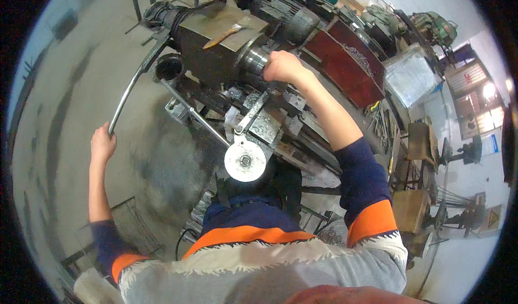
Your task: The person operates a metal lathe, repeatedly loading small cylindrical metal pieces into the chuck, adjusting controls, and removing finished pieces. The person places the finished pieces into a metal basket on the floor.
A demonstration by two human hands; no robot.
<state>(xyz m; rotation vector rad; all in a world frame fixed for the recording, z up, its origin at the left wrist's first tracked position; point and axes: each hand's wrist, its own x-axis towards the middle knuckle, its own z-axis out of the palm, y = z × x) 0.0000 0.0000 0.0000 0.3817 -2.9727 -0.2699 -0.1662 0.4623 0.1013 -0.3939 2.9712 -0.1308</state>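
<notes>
Two bare hands work a grimy metalworking machine (226,61) on a concrete workshop floor, seen from your head camera. Your left hand (102,143), at about nine o'clock in the picture, is closed in a fist around the lower end of a long, curved steel rod (129,88); the rod arcs up toward eleven o'clock, where its far end meets the machine's dark end fittings. Your right hand (281,66), near twelve o'clock, is curled over the shiny cylindrical chuck (253,60) on the machine's body, fingers wrapped down against the metal; whether it grips anything beyond that, you cannot tell.

At the centre, just above your chest, a round silver handwheel (245,161) sits at the near end of the machine, with a flat bar linked to it running up toward the right hand. A wooden-handled brush (224,35) lies on the flat top of the machine housing, just at ten o'clock from the right hand. Toward one o'clock a dark red tray (345,61) runs alongside the machine, and a clear plastic crate (410,76) stands beyond it at two o'clock.
</notes>
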